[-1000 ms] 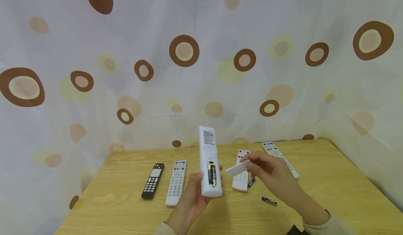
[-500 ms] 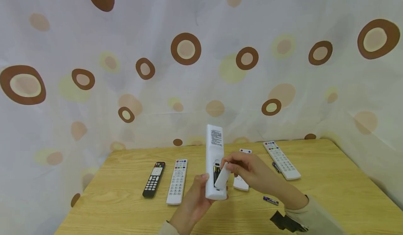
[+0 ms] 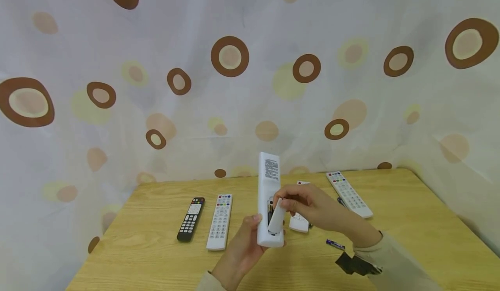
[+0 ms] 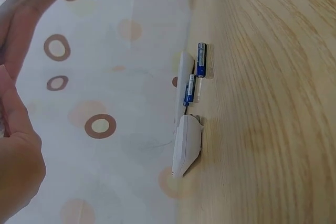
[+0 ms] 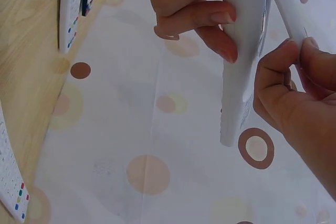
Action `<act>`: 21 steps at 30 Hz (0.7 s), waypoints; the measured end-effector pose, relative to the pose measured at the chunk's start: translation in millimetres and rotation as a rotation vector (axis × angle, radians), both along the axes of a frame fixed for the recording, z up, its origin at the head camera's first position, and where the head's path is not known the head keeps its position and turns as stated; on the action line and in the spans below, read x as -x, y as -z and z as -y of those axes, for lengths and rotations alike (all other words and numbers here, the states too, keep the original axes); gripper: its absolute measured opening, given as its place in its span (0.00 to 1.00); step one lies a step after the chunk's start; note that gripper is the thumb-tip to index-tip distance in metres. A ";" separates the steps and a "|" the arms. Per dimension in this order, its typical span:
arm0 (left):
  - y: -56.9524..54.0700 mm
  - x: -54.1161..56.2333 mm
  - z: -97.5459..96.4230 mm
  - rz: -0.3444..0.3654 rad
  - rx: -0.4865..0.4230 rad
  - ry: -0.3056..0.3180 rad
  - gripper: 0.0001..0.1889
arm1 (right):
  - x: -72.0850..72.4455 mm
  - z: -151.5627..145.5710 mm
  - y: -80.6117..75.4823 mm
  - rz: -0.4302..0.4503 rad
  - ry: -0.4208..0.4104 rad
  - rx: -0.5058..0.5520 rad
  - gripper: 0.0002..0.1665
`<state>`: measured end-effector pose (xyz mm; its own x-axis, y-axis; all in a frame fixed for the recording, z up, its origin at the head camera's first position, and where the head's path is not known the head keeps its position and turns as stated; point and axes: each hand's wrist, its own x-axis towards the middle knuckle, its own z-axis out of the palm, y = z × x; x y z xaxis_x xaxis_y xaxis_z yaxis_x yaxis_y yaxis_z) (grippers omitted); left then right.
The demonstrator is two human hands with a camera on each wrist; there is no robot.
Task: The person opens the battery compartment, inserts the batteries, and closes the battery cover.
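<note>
Above the wooden table (image 3: 129, 243), in the head view, the left hand (image 3: 243, 244) grips a white remote control (image 3: 264, 184), its back turned to the camera. The right hand (image 3: 306, 204) pinches a battery cover (image 3: 277, 218), tilted, its lower end at the open compartment, where a battery (image 3: 270, 211) shows. A black remote (image 3: 191, 219) lies left of a keypad-up white one.

In the left wrist view, both hands show partly; their grip cannot be told. Blue batteries (image 4: 201, 60) lie near white remotes (image 4: 187, 145).

In the right wrist view, fingers (image 5: 205, 14) curl round the white remote control; the battery cover slants away from it.
</note>
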<state>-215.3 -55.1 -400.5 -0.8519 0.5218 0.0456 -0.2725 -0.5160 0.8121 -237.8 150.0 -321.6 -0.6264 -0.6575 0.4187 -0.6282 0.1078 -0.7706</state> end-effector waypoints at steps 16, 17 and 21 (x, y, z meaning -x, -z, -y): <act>3.2 1.9 -2.4 -0.098 0.005 0.015 0.18 | -5.8 13.6 13.1 -0.344 0.172 0.069 0.15; 3.1 2.1 -2.6 -0.102 -0.001 0.015 0.17 | -6.4 15.1 14.7 -0.356 0.179 0.093 0.17; 2.7 3.6 -2.2 -0.126 -0.020 0.020 0.18 | -9.2 18.5 20.5 -0.390 0.257 0.128 0.20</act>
<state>-219.0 -52.9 -403.2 -0.8278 0.5369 0.1627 -0.1793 -0.5281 0.8301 -228.6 131.6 -342.0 -0.5421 -0.4298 0.7221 -0.8383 0.2168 -0.5003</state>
